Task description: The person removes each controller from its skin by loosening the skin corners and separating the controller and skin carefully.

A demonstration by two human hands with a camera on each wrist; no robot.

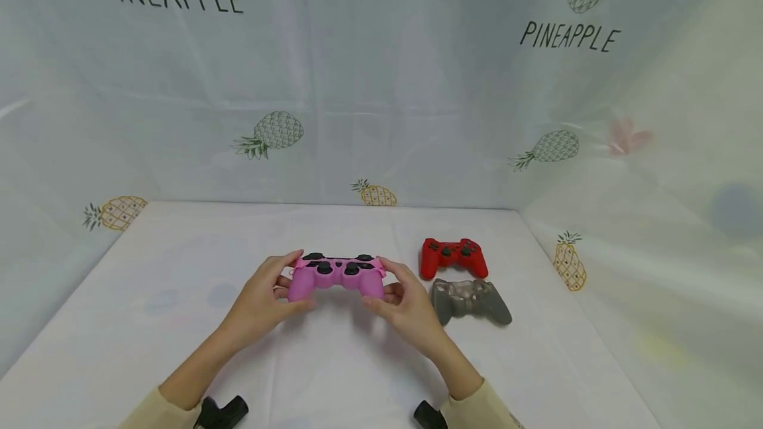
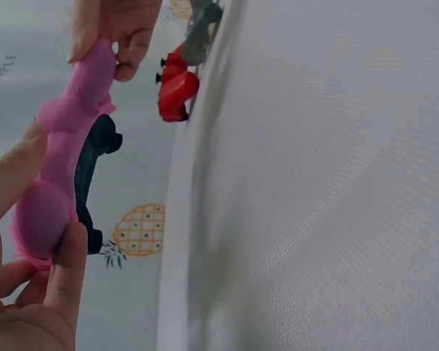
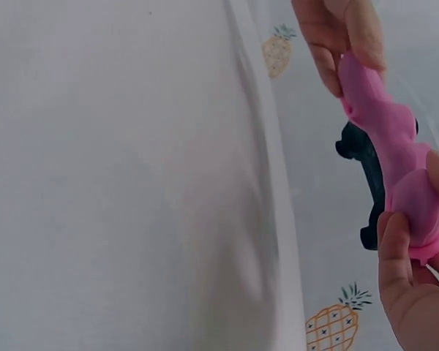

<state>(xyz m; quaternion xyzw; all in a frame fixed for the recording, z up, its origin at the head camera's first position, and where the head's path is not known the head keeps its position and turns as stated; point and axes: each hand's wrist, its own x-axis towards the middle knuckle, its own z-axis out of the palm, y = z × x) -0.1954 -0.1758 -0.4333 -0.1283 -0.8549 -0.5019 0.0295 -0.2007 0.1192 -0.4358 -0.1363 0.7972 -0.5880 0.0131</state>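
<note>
Between my two hands is a game controller in a pink silicone cover point(image 1: 336, 277), raised over the table. My left hand point(image 1: 259, 296) grips its left handle, thumb on the near side and fingers round the far side. The right hand point(image 1: 411, 306) holds the other handle in the same way. Dark thumbsticks and buttons show through the cover's openings in the head view. In both wrist views the black controller body point(image 3: 371, 175) shows along one side of the pink cover point(image 2: 58, 146).
To the right on the white-covered table point(image 1: 197, 323) lies a red controller point(image 1: 454, 255) with dark sticks. Nearer, beside my right hand, is a grey, partly see-through controller-shaped piece point(image 1: 467, 300). A pineapple-print curtain point(image 1: 381, 85) hangs behind the table and along its sides.
</note>
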